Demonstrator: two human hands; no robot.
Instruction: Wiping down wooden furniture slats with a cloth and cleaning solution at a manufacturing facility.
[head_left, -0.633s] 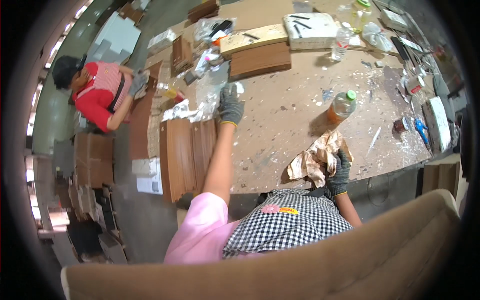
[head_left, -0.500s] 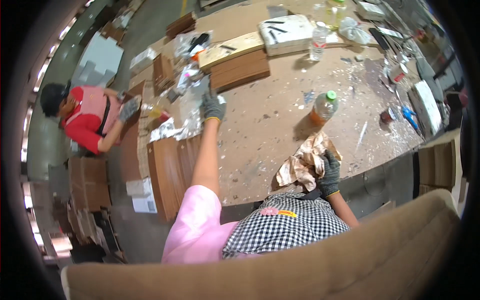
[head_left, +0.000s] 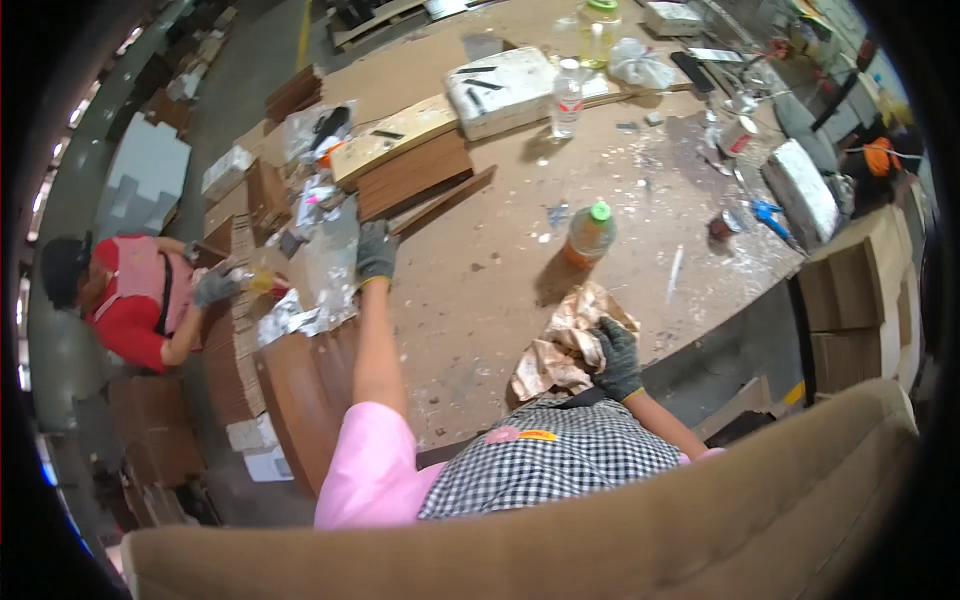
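Observation:
My left hand (head_left: 376,254), in a grey knit glove, is closed at the near end of a thin brown board (head_left: 446,201). That board lies at an angle, partly apart from the stack of brown boards (head_left: 414,178) behind it. My right hand (head_left: 618,358), gloved alike, grips a crumpled tan-stained cloth (head_left: 562,338) by the table's near edge. Beyond the cloth stands a bottle with a green cap and orange liquid (head_left: 590,236).
A clear bottle (head_left: 566,105) stands beside a white block (head_left: 502,92). On the right are a small tin (head_left: 724,225), a blue tool (head_left: 772,218) and a paint-spattered block (head_left: 802,192). A co-worker in red (head_left: 135,300) handles boards at left. Brown panels (head_left: 310,395) lie near my left arm.
A thin board has come away from the front of the stack at my left hand. The whole view has shifted, moving the table leftward in the picture. My right hand still holds the cloth.

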